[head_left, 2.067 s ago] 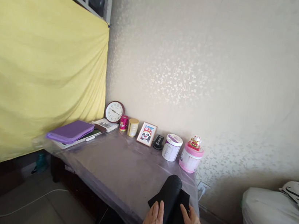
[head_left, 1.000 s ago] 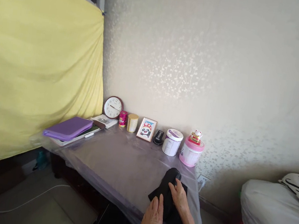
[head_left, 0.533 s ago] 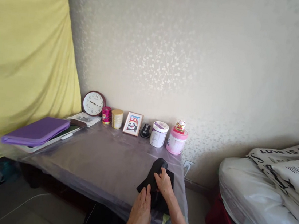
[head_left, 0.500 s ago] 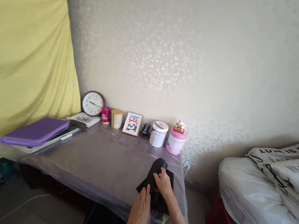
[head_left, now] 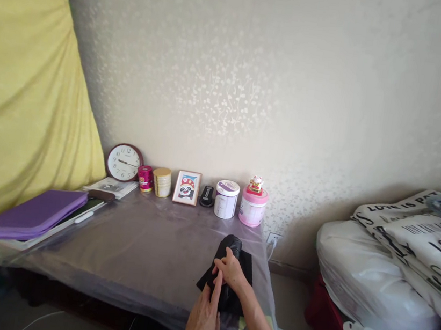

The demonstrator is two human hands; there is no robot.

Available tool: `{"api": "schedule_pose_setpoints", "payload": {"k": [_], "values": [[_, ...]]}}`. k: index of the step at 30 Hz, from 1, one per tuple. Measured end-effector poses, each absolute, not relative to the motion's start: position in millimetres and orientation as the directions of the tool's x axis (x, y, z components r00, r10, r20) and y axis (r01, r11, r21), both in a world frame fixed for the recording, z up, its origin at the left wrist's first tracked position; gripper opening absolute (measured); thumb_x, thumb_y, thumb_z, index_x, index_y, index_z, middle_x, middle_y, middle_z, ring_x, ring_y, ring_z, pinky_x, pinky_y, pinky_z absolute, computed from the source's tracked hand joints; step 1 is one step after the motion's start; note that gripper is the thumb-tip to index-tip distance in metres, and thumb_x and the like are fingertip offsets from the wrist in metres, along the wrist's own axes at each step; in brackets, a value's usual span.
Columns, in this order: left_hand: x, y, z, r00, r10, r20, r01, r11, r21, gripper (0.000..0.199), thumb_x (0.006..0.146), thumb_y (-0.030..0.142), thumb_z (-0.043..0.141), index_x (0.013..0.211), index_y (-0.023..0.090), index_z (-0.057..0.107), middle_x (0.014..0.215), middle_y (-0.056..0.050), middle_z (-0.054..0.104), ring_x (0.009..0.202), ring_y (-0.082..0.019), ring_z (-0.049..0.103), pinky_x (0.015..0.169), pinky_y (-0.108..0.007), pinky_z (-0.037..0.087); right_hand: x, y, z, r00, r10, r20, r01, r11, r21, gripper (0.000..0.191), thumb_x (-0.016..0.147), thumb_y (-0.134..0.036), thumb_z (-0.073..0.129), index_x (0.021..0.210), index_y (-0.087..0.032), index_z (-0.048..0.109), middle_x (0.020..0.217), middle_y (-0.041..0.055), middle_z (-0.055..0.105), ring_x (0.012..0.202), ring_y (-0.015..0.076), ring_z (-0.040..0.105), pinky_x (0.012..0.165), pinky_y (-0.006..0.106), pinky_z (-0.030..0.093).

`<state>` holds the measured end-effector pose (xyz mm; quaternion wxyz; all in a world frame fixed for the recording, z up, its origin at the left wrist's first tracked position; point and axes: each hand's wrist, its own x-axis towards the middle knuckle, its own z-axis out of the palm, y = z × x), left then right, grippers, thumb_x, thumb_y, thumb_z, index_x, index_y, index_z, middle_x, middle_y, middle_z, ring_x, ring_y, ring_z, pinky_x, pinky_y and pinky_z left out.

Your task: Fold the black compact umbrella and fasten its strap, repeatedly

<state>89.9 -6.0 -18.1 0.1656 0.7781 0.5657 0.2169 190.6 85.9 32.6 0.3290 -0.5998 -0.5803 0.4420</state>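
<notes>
A black cloth-like bundle, long and rounded at its far end, lies on a flat black piece near the table's right front corner. I cannot tell exactly what it is. My right hand grips the bundle from above, its index finger stretched along the top and the other fingers curled. Beside it, my left hand rests against the near left side of the bundle with fingers extended. The fingertips of both hands are close together, and the palms hide the bundle's near end.
Along the wall stand a clock, a pink tin, a yellow-lidded jar, a panda picture, a white tub and a pink tub bearing a cat figurine. A purple folder lies left. Stuffed bags sit right.
My left hand has slid forward along the bundle, its fingertips now meeting my right hand. My right-hand fingers have shifted slightly left over the bundle. The camera view has turned a little.
</notes>
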Motion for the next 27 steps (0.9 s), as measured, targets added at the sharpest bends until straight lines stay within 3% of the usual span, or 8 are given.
{"api": "schedule_pose_setpoints", "payload": {"k": [4, 9, 15, 20, 27], "values": [[91, -5, -14, 0.273, 0.960, 0.058, 0.851, -0.270, 0.451, 0.076, 0.074, 0.007, 0.035, 0.140, 0.014, -0.001, 0.138, -0.013, 0.031, 0.119, -0.017, 0.040, 0.097, -0.026, 0.033, 190, 85, 33, -0.098, 0.973, -0.207, 0.253, -0.177, -0.951, 0.066, 0.078, -0.016, 0.040, 0.134, -0.008, 0.006, 0.069, -0.0009, 0.065, 0.042, 0.0108, 0.058, 0.038, 0.019, 0.044], [92, -6, -11, 0.259, 0.965, 0.027, 0.874, -0.246, 0.418, 0.074, 0.074, 0.008, 0.036, 0.140, 0.011, 0.003, 0.140, -0.015, 0.027, 0.124, -0.019, 0.035, 0.099, -0.025, 0.029, 191, 88, 31, -0.090, 0.976, -0.198, 0.301, -0.163, -0.940, 0.065, 0.076, -0.013, 0.040, 0.133, -0.008, 0.009, 0.066, -0.0017, 0.065, 0.042, 0.0109, 0.059, 0.036, 0.018, 0.043], [90, -4, -14, 0.246, 0.969, 0.025, 0.871, -0.232, 0.432, 0.076, 0.073, 0.006, 0.037, 0.140, 0.020, 0.005, 0.133, -0.011, 0.037, 0.114, -0.017, 0.044, 0.094, -0.024, 0.034, 195, 91, 31, -0.158, 0.970, -0.184, 0.370, -0.115, -0.922, 0.052, 0.076, -0.016, 0.041, 0.125, -0.009, 0.025, 0.071, 0.0020, 0.068, 0.043, 0.0111, 0.060, 0.033, 0.017, 0.038], [91, 0, -15, 0.260, 0.966, -0.013, 0.874, -0.229, 0.429, 0.073, 0.071, 0.007, 0.039, 0.139, 0.025, 0.016, 0.132, -0.010, 0.036, 0.115, -0.019, 0.043, 0.095, -0.027, 0.034, 199, 93, 35, -0.235, 0.950, -0.208, 0.458, -0.080, -0.885, 0.035, 0.077, -0.019, 0.043, 0.111, -0.011, 0.042, 0.075, 0.0043, 0.069, 0.044, 0.0106, 0.061, 0.034, 0.016, 0.037], [92, -1, -18, 0.251, 0.968, -0.024, 0.881, -0.219, 0.419, 0.074, 0.070, 0.007, 0.039, 0.139, 0.019, 0.015, 0.137, -0.012, 0.033, 0.119, -0.022, 0.039, 0.098, -0.030, 0.032, 195, 93, 30, -0.323, 0.938, -0.124, 0.345, -0.005, -0.939, 0.025, 0.081, -0.029, 0.043, 0.103, -0.018, 0.048, 0.073, 0.0001, 0.067, 0.044, 0.0109, 0.060, 0.031, 0.016, 0.032]]}}
